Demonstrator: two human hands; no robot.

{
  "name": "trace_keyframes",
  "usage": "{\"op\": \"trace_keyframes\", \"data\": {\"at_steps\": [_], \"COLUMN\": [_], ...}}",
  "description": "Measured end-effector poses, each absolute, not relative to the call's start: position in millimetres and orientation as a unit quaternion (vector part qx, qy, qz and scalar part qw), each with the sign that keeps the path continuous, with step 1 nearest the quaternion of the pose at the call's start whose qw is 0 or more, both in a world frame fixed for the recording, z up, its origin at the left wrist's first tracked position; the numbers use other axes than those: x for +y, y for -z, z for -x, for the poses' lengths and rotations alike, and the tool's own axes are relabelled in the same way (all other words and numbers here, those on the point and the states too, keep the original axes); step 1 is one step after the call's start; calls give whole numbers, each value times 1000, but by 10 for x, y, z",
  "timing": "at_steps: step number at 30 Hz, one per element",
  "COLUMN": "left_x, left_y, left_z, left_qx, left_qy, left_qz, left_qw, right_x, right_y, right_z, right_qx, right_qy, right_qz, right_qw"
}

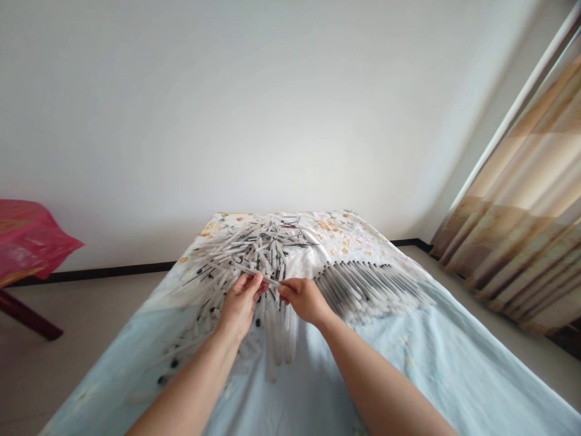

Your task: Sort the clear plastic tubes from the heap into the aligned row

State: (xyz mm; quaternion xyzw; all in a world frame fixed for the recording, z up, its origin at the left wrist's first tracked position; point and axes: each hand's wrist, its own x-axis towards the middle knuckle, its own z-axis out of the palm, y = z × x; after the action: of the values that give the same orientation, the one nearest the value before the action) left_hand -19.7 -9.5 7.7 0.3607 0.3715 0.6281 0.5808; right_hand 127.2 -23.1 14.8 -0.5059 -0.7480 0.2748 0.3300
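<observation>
A loose heap of thin white pens (254, 254) with dark tips lies on a cloth-covered table (408, 363). My left hand (240, 303) is closed in a pinch on a white pen above the heap. My right hand (304, 298) is closed too, its fingertips meeting the same pen (271, 281) at the other end. Both hands sit side by side over the middle of the table. To the right of my right hand, a neat row of pens (367, 281) lies side by side on the cloth.
The cloth is pale blue with a floral print at the far end. A white wall stands behind the table. A striped curtain (531, 230) hangs at the right. A red-covered piece of furniture (27, 242) stands at the left on the pale floor.
</observation>
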Motion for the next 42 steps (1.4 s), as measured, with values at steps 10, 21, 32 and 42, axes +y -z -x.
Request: {"op": "trace_keyframes", "data": {"at_steps": [10, 21, 32, 42], "left_x": [-117, -112, -16, -52], "left_y": [-117, -193, -55, 128], "left_z": [151, 235, 459, 442], "left_qx": [358, 437, 541, 469], "left_qy": [-608, -584, -422, -213], "left_qz": [-399, -471, -699, -856], "left_qw": [585, 497, 200, -47], "right_x": [-252, -373, -375, -39], "right_y": [-356, -647, -484, -257], "right_z": [-1356, -2486, -2657, -1558], "right_qx": [-749, -690, -701, -792], "right_qy": [-227, -19, -29, -145], "right_qz": [505, 686, 684, 554], "right_qw": [363, 231, 199, 211]}}
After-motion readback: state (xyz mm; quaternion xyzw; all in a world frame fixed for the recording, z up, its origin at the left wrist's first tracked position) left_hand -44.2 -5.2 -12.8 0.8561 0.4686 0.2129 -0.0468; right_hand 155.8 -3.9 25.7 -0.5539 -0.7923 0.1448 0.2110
